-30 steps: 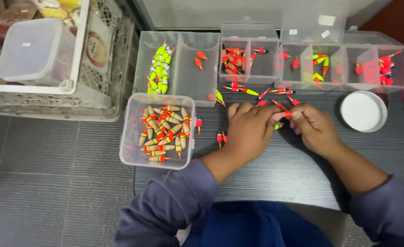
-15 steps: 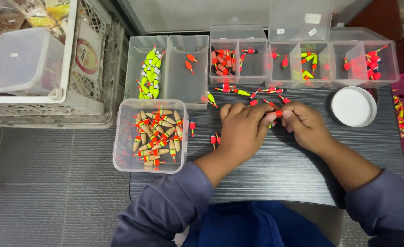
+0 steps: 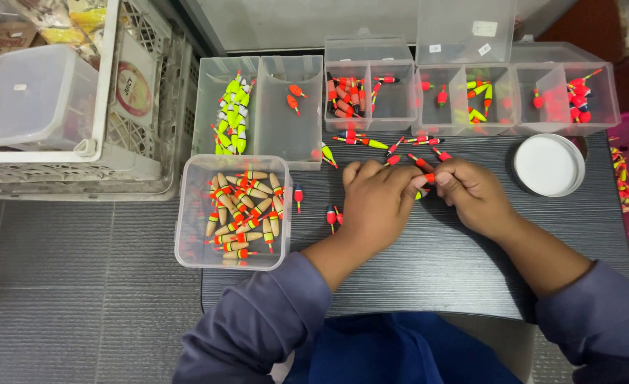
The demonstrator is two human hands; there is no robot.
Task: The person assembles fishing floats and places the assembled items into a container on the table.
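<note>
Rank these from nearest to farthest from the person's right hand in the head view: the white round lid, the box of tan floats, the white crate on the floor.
1. The white round lid, just to the right of the right hand on the dark table.
2. The box of tan floats, across at the table's left edge, beyond the left hand.
3. The white crate, far left, off the table.

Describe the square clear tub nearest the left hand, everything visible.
The clear plastic tub is square with rounded corners, lidless and upright. It overhangs the dark table's left edge. It holds a loose pile of tan fishing floats with red and yellow bands. No hand touches it; the left hand is to its right.
</note>
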